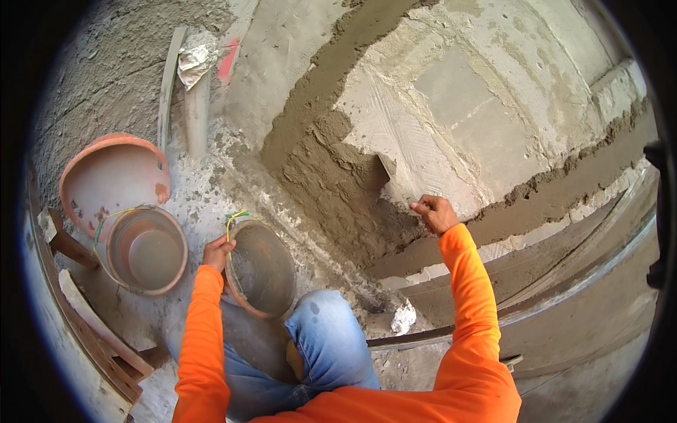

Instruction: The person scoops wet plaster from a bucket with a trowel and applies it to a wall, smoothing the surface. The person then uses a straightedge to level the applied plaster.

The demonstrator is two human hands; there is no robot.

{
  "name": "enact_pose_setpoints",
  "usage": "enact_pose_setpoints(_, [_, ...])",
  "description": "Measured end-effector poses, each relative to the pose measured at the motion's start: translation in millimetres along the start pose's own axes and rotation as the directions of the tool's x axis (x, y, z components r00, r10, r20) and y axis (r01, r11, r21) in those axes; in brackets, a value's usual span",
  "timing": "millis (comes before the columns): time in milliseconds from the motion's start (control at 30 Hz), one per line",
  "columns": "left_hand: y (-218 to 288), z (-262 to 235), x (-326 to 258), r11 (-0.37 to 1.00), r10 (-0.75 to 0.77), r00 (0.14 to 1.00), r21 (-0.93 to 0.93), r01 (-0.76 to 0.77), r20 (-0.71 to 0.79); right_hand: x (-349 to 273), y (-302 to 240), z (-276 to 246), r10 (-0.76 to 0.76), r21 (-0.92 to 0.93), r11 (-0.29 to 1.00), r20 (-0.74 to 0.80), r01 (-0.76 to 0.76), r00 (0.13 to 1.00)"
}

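Note:
My left hand (218, 252) is closed on the rim of a round, mortar-stained bucket (262, 269), close to where a yellow-green cord handle is tied. The bucket is tilted, and its inside looks nearly bare, with grey residue. Over the edge of the wet mortar (324, 183), my right hand (435, 214) has its fingers curled in. Whatever those fingers hold, if anything, I cannot make out. A thin dark edge, perhaps a trowel blade (384, 166), stands at the mortar just up and left of that hand.
Left of my left hand stands a second bucket (149, 252) with greyish contents. A large orange tub (113, 176) leans behind it. A foil-capped pipe (196, 116) rises at the upper left, and a crumpled foil piece (403, 317) lies by my knee. Wooden boards (102, 321) line the left.

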State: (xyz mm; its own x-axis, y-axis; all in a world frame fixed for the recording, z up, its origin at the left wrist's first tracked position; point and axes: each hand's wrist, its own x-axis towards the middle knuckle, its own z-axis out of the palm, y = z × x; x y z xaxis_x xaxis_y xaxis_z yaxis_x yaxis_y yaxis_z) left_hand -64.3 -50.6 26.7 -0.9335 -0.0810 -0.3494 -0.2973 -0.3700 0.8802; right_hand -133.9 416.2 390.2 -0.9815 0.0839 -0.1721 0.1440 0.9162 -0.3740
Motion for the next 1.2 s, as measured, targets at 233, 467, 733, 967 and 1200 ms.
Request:
enact_pose_setpoints(233, [-6, 3, 5, 0.999, -0.031, 1.000, -0.025, 0.031, 0.005, -45, -54, 19, -0.316, -0.711, 0.703, -0.281, 0.025, 0.906])
enact_pose_setpoints(467, [-16, -1, 12, 0.999, -0.021, 1.000, 0.038, 0.021, -0.010, -72, -109, 2, -0.425, 0.127, 0.904, 0.203, 0.407, 0.882])
enact_pose_setpoints(733, [-10, -8, 5, 1.000, -0.016, 1.000, -0.010, 0.016, 0.007, 9, -121, -5, -0.109, -0.091, 0.990, -0.032, 0.105, 0.994])
enact_pose_setpoints(967, [2, 4, -6, 0.992, -0.068, 0.997, -0.103, 0.070, 0.030, -11, -45, 127, -0.477, -0.048, 0.827, 0.469, 0.560, 0.744])
enact_pose_setpoints(1200, [-3, -7, -7, 0.994, -0.071, 0.995, 0.084, 0.065, 0.074, -35, -14, 406, -0.551, -0.176, 0.692, 0.497, 0.700, 0.670])
